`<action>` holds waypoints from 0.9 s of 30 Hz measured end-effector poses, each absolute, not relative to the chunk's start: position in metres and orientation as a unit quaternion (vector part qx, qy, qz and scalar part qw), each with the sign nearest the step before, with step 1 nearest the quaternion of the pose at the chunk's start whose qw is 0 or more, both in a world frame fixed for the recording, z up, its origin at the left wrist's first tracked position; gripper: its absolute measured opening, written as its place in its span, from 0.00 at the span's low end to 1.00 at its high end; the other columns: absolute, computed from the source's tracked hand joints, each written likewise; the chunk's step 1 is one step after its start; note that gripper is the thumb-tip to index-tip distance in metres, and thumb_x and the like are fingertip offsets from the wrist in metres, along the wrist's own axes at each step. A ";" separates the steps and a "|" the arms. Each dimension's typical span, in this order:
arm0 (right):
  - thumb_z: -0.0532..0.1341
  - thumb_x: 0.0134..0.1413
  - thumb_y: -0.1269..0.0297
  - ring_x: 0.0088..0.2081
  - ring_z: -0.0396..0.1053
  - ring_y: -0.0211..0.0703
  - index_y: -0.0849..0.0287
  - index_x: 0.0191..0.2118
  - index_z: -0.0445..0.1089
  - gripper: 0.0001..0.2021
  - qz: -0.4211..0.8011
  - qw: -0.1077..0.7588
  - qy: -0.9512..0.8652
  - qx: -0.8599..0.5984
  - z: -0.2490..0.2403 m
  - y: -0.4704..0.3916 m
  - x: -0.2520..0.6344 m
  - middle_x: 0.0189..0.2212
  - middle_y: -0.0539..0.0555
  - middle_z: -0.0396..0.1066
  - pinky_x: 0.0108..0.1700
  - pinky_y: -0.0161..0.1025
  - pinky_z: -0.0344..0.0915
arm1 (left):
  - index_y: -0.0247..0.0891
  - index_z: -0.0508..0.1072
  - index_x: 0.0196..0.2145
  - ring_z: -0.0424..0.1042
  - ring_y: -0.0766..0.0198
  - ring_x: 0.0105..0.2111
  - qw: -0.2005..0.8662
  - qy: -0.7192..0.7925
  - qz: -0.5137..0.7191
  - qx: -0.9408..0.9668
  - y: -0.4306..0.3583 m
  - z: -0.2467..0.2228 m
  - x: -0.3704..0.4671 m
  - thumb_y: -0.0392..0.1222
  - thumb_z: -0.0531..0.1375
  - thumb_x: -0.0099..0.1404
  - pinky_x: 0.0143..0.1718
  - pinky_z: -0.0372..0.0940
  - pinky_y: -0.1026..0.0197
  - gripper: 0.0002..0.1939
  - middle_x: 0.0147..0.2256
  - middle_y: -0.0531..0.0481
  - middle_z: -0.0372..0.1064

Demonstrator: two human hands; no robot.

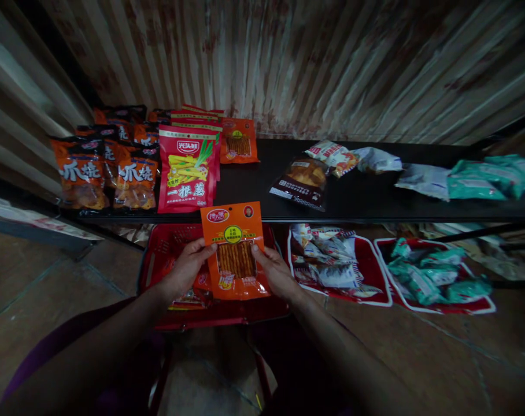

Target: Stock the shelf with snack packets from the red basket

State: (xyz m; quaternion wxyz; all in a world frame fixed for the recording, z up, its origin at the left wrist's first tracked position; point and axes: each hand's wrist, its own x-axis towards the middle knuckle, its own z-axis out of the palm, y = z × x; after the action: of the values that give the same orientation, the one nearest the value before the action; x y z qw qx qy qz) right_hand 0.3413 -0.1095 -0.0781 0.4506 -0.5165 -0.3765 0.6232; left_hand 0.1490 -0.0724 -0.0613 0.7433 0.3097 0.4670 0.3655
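Between my two hands an orange snack bag (235,251) is held upright, its clear window showing brown sticks. My left hand (188,263) grips its left edge, thumb on the front. On the opposite edge my right hand (276,271) pinches it the same way. Below the bag is a red basket (262,312) with more snack packets (191,297) inside, partly hidden by my left hand and the bag. A matching orange bag (240,140) stands at the back of the black shelf (262,179), right of the red snack bags (188,167).
Black-and-orange bags (135,176) stand in rows at the shelf's left. A brown bag (301,182), white packets (332,156) and teal packets (492,176) lie to the right. Beneath are a basket of white packets (381,297) and a basket of teal packets (483,309). A pleated curtain (288,63) hangs behind.
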 end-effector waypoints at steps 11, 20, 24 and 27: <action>0.63 0.48 0.48 0.41 0.72 0.47 0.58 0.38 0.74 0.18 0.629 0.506 -0.298 -0.509 -0.072 -0.106 0.354 0.35 0.52 0.76 0.46 0.43 0.68 | 0.37 0.76 0.39 0.74 0.59 0.33 0.757 0.442 0.335 0.347 -0.068 -0.059 0.165 0.44 0.66 0.50 0.35 0.67 0.58 0.17 0.34 0.48 0.76; 0.66 0.45 0.57 0.38 0.73 0.44 0.55 0.41 0.73 0.15 0.676 0.515 -0.285 -0.443 -0.065 -0.108 0.352 0.37 0.51 0.76 0.43 0.42 0.68 | 0.35 0.75 0.39 0.73 0.57 0.39 0.740 0.432 0.384 0.343 -0.057 -0.051 0.162 0.44 0.65 0.52 0.40 0.67 0.57 0.17 0.36 0.48 0.76; 0.67 0.45 0.59 0.37 0.73 0.41 0.56 0.42 0.72 0.16 0.697 0.500 -0.283 -0.429 -0.063 -0.107 0.351 0.37 0.51 0.76 0.42 0.39 0.68 | 0.36 0.75 0.38 0.74 0.59 0.37 0.731 0.433 0.424 0.315 -0.051 -0.045 0.160 0.43 0.66 0.51 0.40 0.66 0.58 0.16 0.34 0.49 0.76; 0.69 0.42 0.61 0.34 0.72 0.39 0.57 0.40 0.72 0.16 0.716 0.484 -0.282 -0.417 -0.064 -0.109 0.349 0.34 0.49 0.75 0.41 0.36 0.67 | 0.36 0.75 0.37 0.74 0.59 0.37 0.721 0.428 0.449 0.308 -0.047 -0.043 0.158 0.43 0.66 0.50 0.41 0.66 0.58 0.16 0.34 0.50 0.76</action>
State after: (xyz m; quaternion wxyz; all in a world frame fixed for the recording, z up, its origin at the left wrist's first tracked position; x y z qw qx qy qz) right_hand 0.3487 -0.1085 -0.0640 0.4838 -0.4169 -0.2822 0.7159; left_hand 0.1583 -0.0466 -0.0433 0.7212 0.3082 0.4277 0.4493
